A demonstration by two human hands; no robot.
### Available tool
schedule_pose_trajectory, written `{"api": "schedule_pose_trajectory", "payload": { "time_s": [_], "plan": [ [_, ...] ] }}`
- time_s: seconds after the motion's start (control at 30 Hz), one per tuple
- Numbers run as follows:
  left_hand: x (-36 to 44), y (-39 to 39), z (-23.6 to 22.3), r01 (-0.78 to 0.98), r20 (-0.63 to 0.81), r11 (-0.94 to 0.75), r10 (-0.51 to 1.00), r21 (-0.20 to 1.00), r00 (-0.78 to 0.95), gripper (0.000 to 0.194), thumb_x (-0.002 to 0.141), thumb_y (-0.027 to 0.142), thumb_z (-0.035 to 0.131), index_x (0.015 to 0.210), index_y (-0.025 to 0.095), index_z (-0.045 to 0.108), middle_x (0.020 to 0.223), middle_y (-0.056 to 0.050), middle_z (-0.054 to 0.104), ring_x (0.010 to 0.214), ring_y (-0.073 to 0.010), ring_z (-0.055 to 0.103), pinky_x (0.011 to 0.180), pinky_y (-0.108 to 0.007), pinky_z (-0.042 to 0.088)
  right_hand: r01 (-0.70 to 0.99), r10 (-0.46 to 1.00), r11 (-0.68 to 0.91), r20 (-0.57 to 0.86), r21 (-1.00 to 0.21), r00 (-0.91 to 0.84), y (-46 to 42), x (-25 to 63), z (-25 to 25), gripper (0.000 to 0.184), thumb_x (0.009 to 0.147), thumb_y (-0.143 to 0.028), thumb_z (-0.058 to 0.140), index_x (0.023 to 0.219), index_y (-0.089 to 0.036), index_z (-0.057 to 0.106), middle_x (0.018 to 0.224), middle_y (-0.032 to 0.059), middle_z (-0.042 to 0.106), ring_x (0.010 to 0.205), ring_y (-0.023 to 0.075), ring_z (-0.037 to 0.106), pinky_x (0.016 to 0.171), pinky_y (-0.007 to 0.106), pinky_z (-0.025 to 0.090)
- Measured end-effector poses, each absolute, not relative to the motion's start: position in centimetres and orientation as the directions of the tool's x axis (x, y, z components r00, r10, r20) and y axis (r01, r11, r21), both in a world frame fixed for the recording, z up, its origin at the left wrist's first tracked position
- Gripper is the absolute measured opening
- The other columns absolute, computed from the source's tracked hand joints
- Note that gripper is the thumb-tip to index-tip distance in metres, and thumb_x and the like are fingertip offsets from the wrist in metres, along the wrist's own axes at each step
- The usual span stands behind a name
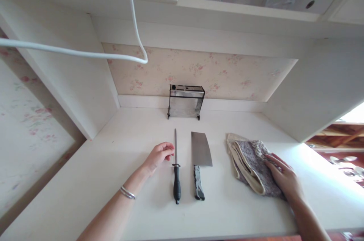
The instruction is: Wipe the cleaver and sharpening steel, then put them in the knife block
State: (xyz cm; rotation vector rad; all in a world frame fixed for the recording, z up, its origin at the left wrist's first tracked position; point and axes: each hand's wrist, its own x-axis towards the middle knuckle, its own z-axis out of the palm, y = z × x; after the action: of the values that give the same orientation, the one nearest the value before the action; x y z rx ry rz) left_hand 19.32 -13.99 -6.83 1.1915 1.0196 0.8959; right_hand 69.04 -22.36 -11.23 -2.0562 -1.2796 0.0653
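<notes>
Our left hand [159,155], half-curled and empty, is beside the sharpening steel [176,185] at lower centre, our right hand [286,181] lies loosely spread on the folded cloth [248,169] at lower right, and dragging it leftward could knock the cleaver [201,151].

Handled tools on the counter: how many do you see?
2: the steel, beside the left hand, and the cleaver, between the steel and the cloth. Anything under the cloth would be hidden.

white counter [216,210] carrying sharpening rod [176,180], cleaver [201,152], cloth [250,165] (slotted rack [185,107] behind)
</notes>
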Motion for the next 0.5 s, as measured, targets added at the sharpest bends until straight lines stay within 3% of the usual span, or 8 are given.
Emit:
{"api": "schedule_pose_trajectory", "payload": {
  "time_s": [0.1,0.5],
  "plan": [
    [19.47,-14.07,-6.93,-0.023,-0.124,0.137,0.946,0.990,0.298,0.020,0.074,0.029,0.065,0.090,0.016,0.063,0.075,-0.001,0.060,0.059,-0.0097,0.050,0.061,-0.023,0.040,0.767,0.785,-0.261,0.333,-0.587,0.522,-22.45,68.85,-11.29,0.045,0.075,-0.060,0.050,0.103,-0.030,0.070,0.129,-0.0004,0.057,0.119,0.0297,0.052,0.106,0.047,0.035],
    [19.58,-14.27,-6.60,-0.041,-0.114,0.133,0.943,0.990,0.311,0.017,0.075,0.028,0.063,0.088,0.016,0.063,0.074,-0.001,0.060,0.060,-0.0098,0.049,0.063,-0.024,0.040,0.668,0.805,-0.298,0.197,-0.682,0.559,-22.57,68.79,-10.94,0.048,0.074,-0.062,0.053,0.106,-0.029,0.069,0.129,0.0019,0.058,0.110,0.0302,0.057,0.102,0.047,0.039]
  ]
}}
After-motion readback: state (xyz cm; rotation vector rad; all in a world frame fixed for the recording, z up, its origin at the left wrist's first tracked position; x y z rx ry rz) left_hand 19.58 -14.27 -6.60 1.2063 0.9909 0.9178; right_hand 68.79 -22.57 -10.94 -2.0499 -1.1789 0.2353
